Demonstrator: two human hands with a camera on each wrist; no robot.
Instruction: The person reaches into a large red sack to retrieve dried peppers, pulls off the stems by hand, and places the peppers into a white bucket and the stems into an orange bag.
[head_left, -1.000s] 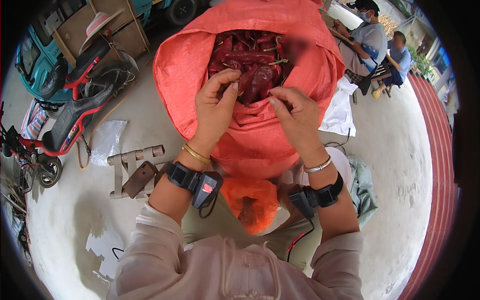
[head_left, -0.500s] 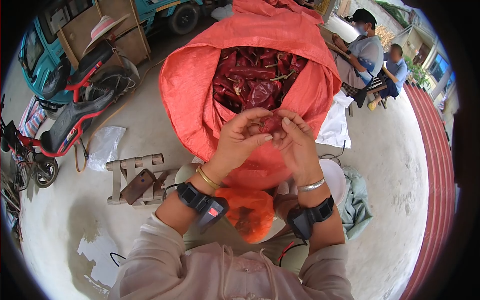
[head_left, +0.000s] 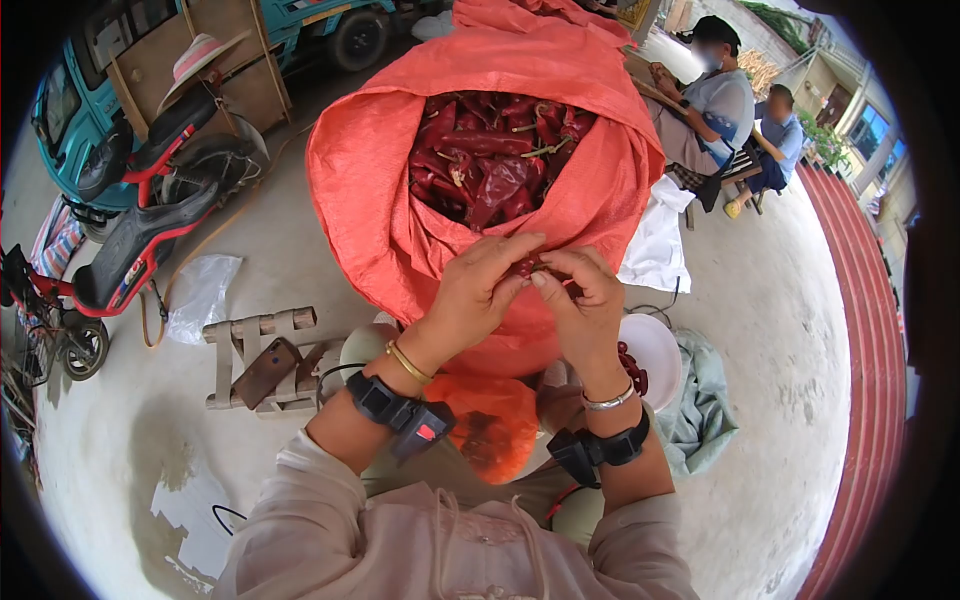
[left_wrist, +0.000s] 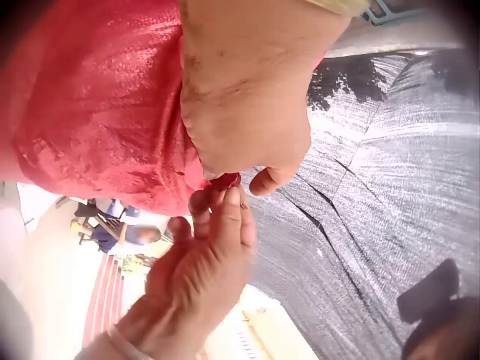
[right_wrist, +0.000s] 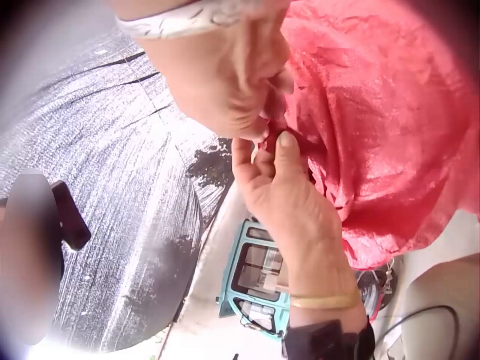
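Both hands meet just below the mouth of a big red woven sack (head_left: 370, 200), which is filled with dark red dried chili peppers (head_left: 490, 145). Between the fingertips is a small dried chili pepper (head_left: 526, 265), mostly covered by the fingers. My left hand (head_left: 480, 290) pinches it from one side, back of the hand upward. From the other side my right hand (head_left: 585, 305) pinches it with thumb and forefinger. In the right wrist view a bit of the red pepper (right_wrist: 276, 136) shows between the two hands.
An orange plastic bag (head_left: 492, 425) sits between the legs. Right of it stand a white basin (head_left: 660, 350) with several red pieces and a grey-green cloth sack (head_left: 700, 410). A phone (head_left: 268, 372) lies on a low stool at left. Two people sit beyond the sack.
Both hands have drawn back from the sack's mouth toward the body, bringing a chili pepper out. Since the middle frame, the fingers have closed in around it, covering more of it.
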